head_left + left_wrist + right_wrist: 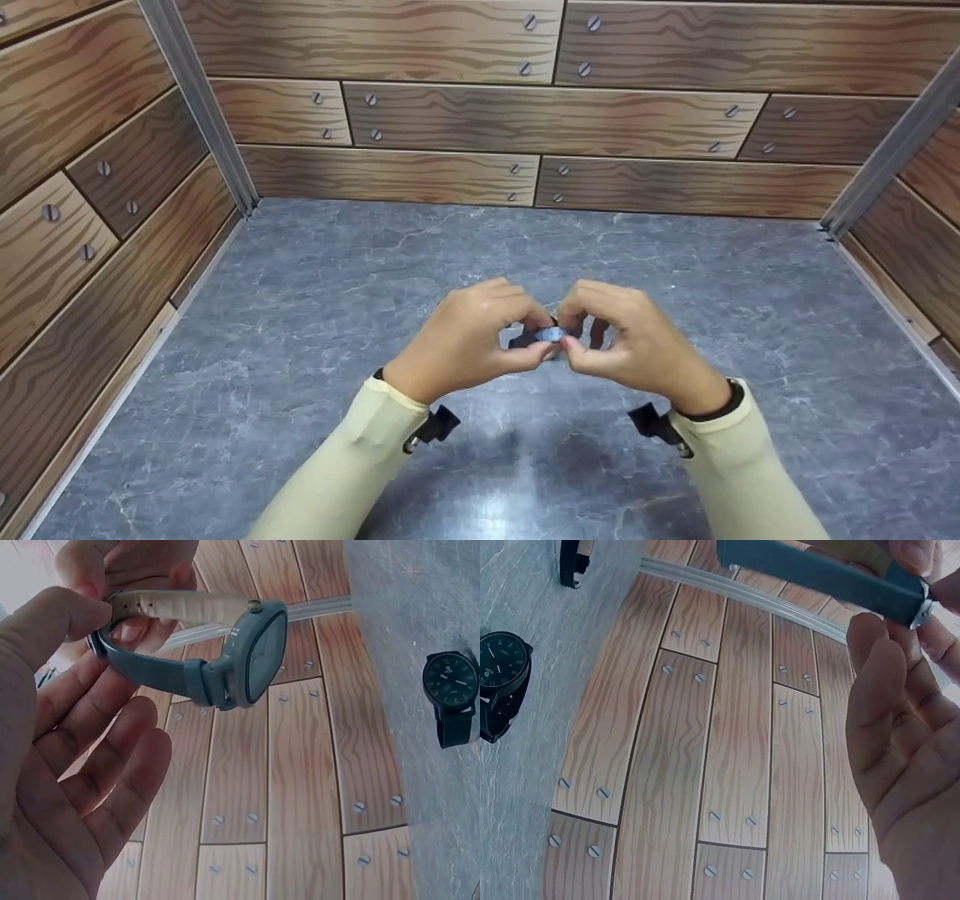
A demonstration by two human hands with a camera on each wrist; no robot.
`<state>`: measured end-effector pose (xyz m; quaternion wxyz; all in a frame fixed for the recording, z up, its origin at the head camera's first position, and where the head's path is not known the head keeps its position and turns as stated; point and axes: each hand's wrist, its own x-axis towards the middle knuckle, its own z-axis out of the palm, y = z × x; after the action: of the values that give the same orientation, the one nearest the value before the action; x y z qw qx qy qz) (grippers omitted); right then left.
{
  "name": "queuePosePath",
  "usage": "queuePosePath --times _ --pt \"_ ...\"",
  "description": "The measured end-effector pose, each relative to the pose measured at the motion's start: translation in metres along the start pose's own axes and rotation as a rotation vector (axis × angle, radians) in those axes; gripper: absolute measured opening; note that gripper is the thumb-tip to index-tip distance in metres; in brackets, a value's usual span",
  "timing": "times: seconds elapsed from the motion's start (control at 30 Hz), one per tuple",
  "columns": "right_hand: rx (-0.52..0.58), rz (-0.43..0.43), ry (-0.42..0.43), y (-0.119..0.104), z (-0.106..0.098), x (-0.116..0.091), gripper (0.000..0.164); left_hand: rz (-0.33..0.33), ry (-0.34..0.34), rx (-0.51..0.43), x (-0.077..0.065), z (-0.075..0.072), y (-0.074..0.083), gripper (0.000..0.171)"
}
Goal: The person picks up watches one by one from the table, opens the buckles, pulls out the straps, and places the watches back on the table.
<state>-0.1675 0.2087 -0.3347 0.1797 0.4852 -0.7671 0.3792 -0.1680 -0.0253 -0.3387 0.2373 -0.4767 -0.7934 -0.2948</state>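
Between my two hands is a wristwatch (259,652) with a blue-grey strap (817,577), bent round into a loop. My left hand (484,330) pinches the strap near its buckle end with thumb and finger, its other fingers loosely bent in the left wrist view. From the other side my right hand (630,334) pinches the strap beside the metal buckle (922,611). In the head view only a small light blue part of the strap (551,334) shows between the fingertips. Fingers hide part of the buckle.
A black watch (451,682) with a dark dial lies on the grey marbled tabletop (337,262). Part of a dark strap (571,566) shows at the top left of the right wrist view. Wood-patterned walls (450,112) enclose the back and sides.
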Motion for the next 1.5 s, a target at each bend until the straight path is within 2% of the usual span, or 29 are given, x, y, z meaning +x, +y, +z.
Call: queuePosePath --times 0.17,0.43,0.6,0.87,1.17,1.5 --pt "0.036 0.033 0.0 0.0 -0.0022 0.0001 0.026 -0.012 0.008 -0.023 0.0005 -0.0007 0.0011 0.007" --pt "0.016 0.16 0.021 -0.0011 -0.0037 0.0004 0.018 -0.119 0.039 -0.051 -0.0009 -0.0003 0.0023 0.016" --pt "-0.001 0.135 0.032 -0.0005 -0.0032 0.0021 0.015 -0.161 0.026 -0.046 -0.0009 -0.0009 0.0026 0.018" --pt "0.006 0.078 0.078 0.0002 -0.0015 0.0021 0.022 -0.158 0.076 -0.054 -0.0011 -0.0015 0.0001 0.01" --pt "0.005 0.03 0.077 0.0032 -0.0007 0.0014 0.025 -0.165 0.045 -0.066 0.0007 -0.0032 0.0015 0.014" --pt "0.015 0.112 0.026 0.0007 -0.0009 0.001 0.02 -0.139 0.046 -0.046 -0.0004 -0.0014 0.0015 0.011"
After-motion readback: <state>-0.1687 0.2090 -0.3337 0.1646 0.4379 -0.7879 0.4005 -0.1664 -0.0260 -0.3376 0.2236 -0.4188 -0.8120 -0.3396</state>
